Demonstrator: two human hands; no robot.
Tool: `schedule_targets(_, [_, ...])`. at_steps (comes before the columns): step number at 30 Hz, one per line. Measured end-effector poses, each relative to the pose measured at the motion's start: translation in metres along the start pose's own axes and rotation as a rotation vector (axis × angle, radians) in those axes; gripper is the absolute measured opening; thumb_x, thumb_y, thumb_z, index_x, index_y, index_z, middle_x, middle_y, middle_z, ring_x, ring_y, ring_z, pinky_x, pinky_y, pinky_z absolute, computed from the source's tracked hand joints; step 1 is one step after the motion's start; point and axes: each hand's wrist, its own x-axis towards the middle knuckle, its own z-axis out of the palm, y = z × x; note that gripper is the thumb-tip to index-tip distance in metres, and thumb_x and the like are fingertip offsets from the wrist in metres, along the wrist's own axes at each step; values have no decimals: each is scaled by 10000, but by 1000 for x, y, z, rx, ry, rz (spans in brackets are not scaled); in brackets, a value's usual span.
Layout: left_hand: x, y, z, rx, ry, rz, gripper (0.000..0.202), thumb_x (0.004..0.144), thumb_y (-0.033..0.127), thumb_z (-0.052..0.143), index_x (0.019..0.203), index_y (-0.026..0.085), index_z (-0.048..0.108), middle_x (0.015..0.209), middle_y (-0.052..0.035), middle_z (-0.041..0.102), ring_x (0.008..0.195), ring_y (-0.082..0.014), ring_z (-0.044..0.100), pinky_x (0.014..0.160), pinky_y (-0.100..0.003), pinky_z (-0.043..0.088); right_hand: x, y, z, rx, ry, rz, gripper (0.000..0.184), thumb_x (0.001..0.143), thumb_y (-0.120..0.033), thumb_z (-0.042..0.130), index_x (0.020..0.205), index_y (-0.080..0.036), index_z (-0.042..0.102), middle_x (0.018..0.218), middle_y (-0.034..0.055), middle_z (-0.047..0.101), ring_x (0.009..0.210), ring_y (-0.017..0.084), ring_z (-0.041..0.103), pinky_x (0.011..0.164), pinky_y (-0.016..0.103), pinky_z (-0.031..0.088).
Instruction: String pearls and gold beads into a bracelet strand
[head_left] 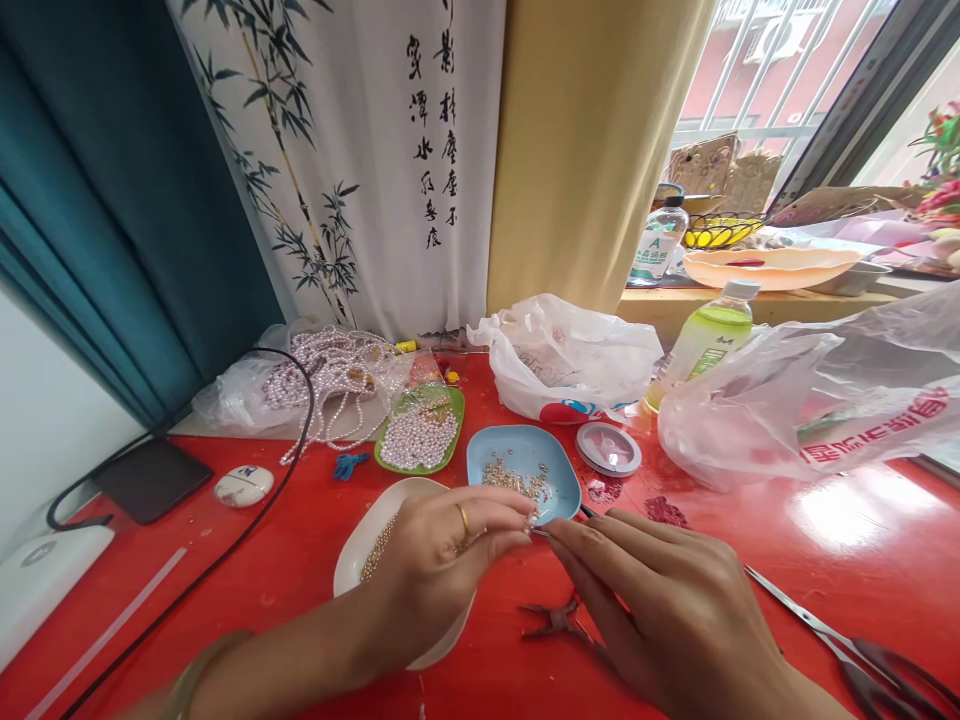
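My left hand, with a ring on one finger, pinches a small pearly bead between thumb and fingertips. My right hand closes round a thin metal-tipped tool, whose tip meets the bead; the fingers hide most of it. Both hands are over the front edge of a blue tray with small gold-coloured pieces. Under my left hand and forearm lies a white tray with gold beads. Pliers rest on the red table, partly covered by my right hand.
Behind stand a green tray of pearl beads, a heap of bead strands, a round clear-lidded box and plastic bags. Scissors lie at right, a drink bottle stands behind. A black cable crosses the left side.
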Motion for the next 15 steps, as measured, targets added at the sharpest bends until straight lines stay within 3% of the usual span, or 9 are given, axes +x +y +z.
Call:
schedule_targets(4, [2,0,3,-258,1,-225,72,739,216,590,725,207,660,868,-18,684,824,-141,618,748,-228,481,1,3,-2,-42,-6,11,181,815,-154,457,811,-153,638,576,33,630,479,130,542,432,236,358])
schedule_targets(8, [5,0,4,-506,-32,-435,97,726,268,605,753,187,650,756,-22,682,688,-140,626,657,-244,487,6,5,-10,33,-42,85,184,824,-188,451,867,-172,630,646,42,651,532,130,574,488,228,410])
schedule_targets(13, [7,1,2,-535,-44,-512,130,713,281,620,759,162,644,620,-16,663,601,-108,602,589,-204,444,12,7,-15,243,-97,271,212,829,-189,423,908,-196,620,714,26,666,562,120,588,503,210,436])
schedule_targets(15, [8,1,2,-557,-54,-511,135,713,283,619,763,159,639,598,-12,650,592,-103,592,579,-200,433,14,8,-15,326,-152,382,226,836,-231,416,934,-191,616,654,14,648,536,119,571,485,208,431])
